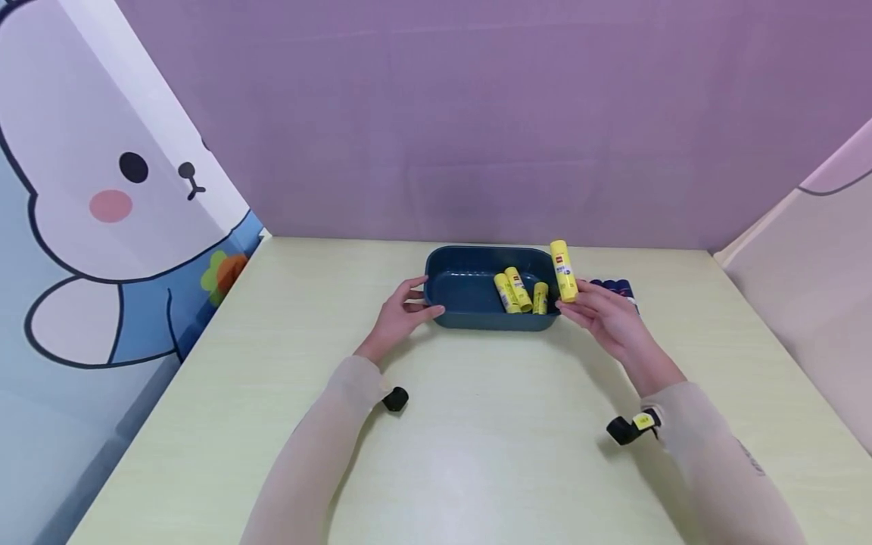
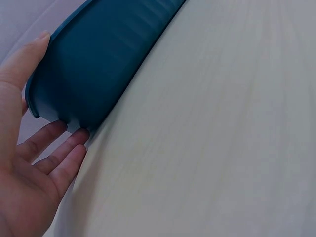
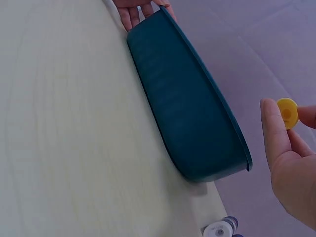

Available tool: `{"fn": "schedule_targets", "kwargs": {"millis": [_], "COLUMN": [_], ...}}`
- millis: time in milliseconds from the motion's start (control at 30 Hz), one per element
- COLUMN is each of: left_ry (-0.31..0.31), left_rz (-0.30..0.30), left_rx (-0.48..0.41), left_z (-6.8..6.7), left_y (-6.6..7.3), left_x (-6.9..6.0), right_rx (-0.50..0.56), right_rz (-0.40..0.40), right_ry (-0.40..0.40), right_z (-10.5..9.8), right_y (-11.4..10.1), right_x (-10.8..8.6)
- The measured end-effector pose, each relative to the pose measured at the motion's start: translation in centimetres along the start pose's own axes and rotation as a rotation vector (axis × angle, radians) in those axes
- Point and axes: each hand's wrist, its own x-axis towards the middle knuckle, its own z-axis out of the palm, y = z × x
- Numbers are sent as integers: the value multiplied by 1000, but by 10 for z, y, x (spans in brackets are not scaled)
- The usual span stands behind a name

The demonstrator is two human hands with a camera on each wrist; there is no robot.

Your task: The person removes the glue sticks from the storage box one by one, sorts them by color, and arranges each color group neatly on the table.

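A dark blue rectangular plastic box [image 1: 493,322] stands towards the back of the table. My left hand [image 1: 400,318] grips its left end, thumb at the rim and fingers against the outer wall, as the left wrist view shows. My right hand [image 1: 611,324] pinches a yellow glue stick [image 1: 563,271], held nearly upright above the box's right end. Its round yellow base [image 3: 287,113] shows between thumb and fingers in the right wrist view. Inside the box, two yellow glue sticks [image 1: 518,289] lean side by side, and another glue stick [image 1: 540,298] lies to their right.
Several dark-blue-ended cylinders [image 1: 616,286] stand or lie just right of the box, partly hidden behind my right hand. A purple backdrop [image 1: 477,136] rises at the table's back edge, and a cartoon-printed panel [image 1: 82,250] borders the left side.
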Motion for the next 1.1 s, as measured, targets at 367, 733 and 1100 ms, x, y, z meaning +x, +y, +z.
{"fn": "schedule_targets", "kwargs": {"millis": [367,733,1100], "left_ry": [-6,-41,-5], "left_rz": [-14,-53,0], "left_rx": [10,-6,4], "left_z": [-2,-3,-2], "left_y": [1,7,0], "left_x": [0,-1,-1], "right_rx": [5,6,-20], "right_rz": [-48,-30,5], "right_ry": [-45,-4,9], "right_z": [-16,-33,-44], "right_y": [2,6,12], "right_x": [-22,-41,-59]}}
